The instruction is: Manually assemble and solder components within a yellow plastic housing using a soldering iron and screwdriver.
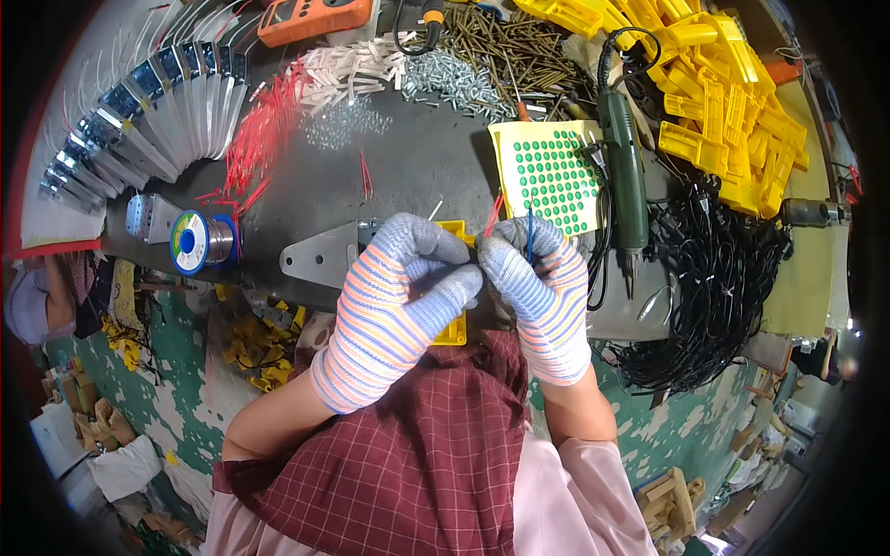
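Both my hands wear striped knit gloves with grey fingertips and meet over the bench's front edge. My left hand (399, 296) is closed, thumb against fingers; whatever it pinches is hidden. Fingertips of my right hand (542, 287) are pressed together, and thin red wires (494, 215) stick up from them. A slim blue piece (530, 232) shows among the right fingers; its kind is unclear. Behind and below the hands sits a yellow plastic housing (451, 332), mostly covered. A grey tapered metal plate (320, 259) lies left of it, close to my left hand.
A solder spool (199, 243) and fanned metal plates (158, 116) occupy the left. Red wires (264, 139), screws (454, 83) and an orange meter (311, 18) lie farther back. Rightward are a green-dot sticker sheet (556, 176), a green power screwdriver (623, 176), black cords (709, 278) and yellow housings (723, 102).
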The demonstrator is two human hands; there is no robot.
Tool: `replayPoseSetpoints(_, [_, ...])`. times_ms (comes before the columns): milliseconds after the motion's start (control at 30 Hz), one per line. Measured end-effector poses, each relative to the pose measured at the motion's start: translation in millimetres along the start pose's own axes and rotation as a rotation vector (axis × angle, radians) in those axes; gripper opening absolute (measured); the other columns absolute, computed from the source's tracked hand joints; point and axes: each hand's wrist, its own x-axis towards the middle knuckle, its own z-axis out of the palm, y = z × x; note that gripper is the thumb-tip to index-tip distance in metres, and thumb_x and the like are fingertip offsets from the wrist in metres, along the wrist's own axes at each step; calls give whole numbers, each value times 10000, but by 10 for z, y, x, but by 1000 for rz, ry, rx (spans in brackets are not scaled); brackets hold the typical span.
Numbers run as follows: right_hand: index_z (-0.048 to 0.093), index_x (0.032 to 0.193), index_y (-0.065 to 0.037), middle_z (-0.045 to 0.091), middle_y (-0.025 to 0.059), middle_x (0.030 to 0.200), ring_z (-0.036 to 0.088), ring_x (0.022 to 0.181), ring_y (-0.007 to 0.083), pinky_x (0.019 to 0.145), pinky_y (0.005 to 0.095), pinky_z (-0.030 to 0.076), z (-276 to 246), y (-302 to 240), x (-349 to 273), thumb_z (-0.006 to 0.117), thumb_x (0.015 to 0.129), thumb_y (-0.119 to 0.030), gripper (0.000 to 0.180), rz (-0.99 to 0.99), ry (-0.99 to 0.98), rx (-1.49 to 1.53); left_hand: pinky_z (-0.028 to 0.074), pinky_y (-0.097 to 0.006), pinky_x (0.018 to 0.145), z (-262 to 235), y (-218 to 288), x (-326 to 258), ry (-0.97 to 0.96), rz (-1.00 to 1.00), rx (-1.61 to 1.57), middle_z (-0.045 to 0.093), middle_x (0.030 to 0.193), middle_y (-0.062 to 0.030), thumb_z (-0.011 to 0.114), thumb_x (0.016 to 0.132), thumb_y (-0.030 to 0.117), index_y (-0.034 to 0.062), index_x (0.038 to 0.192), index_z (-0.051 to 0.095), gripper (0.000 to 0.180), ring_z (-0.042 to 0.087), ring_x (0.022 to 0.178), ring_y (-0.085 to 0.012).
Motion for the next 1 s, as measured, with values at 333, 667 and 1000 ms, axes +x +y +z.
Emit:
replayPoseSetpoints(333, [591, 1000, -35, 601, -12, 789, 558, 717, 59, 655, 241, 481, 128, 170, -67, 650, 953, -128, 120, -242, 89, -106, 551, -273, 777, -6, -144, 8, 17, -11, -267, 633, 922, -56, 636, 909, -16, 37, 1027, 536, 163, 644, 841, -124])
replayPoseSetpoints(667, [671, 1078, -2, 656, -8, 807, 578, 698, 48, 640, 231, 480, -185, -52, -152, 673, 926, -94, 178, 128, 21, 70, 558, -320, 701, -116, -134, -76, -140, -202, -508, 640, 898, -95, 602, 918, -6, 44, 1014, 530, 130, 659, 801, -184])
replayPoseSetpoints(1000, [686, 973, -13, 648, -10, 802, 543, 724, 30, 637, 211, 445, -209, 15, -94, 700, 909, -136, 139, 121, 80, 21, 563, -321, 700, -138, -105, -174, -145, -274, -383, 633, 927, -97, 611, 922, -2, 36, 1030, 529, 141, 657, 814, -177])
